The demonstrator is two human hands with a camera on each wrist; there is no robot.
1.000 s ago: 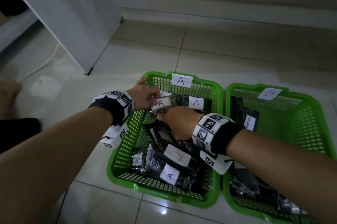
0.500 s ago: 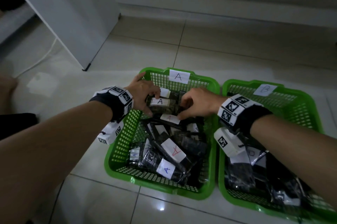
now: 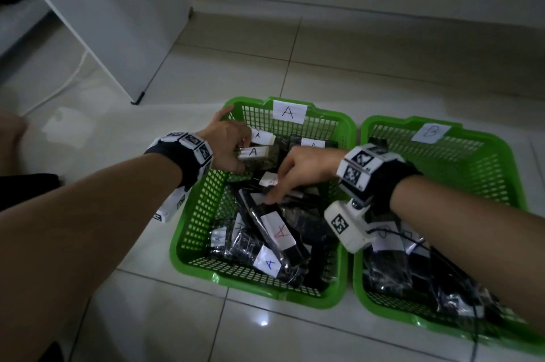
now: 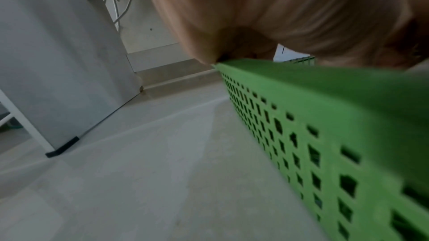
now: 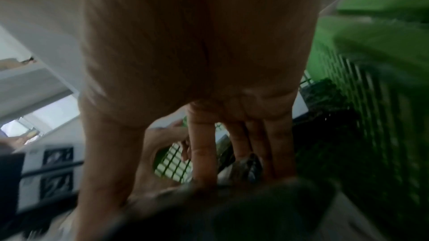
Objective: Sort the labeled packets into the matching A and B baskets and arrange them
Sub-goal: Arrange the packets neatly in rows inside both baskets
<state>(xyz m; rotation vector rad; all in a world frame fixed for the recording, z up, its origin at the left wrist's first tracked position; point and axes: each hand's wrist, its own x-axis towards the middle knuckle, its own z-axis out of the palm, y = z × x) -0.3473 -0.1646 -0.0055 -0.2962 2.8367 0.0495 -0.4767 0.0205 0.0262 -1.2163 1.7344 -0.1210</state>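
Note:
Two green baskets sit side by side on the floor, basket A (image 3: 344,125) on the left and basket B (image 3: 501,144) on the right. Dark packets with white A labels (image 3: 278,233) fill basket A. At the far left corner of A, my left hand (image 3: 240,155) grips a packet labelled A (image 3: 257,155), beside another A packet (image 3: 261,136). My right hand (image 3: 274,192) reaches into the middle of A. Its straight fingers (image 5: 202,153) touch a dark packet (image 5: 232,208) in the pile. The left wrist view shows only my palm (image 4: 255,15) over the outer wall of basket A (image 4: 301,125).
Basket B holds dark packets (image 3: 389,261) at its near end; its far half shows bare mesh. A white cabinet (image 3: 118,22) stands at the back left with a cable beside it. Tiled floor surrounds the baskets, and a wall step runs behind them.
My right hand has come away from the packet held in my left hand, and its fingers now stretch down onto the pile. The left hand still grips its A packet at the far corner.

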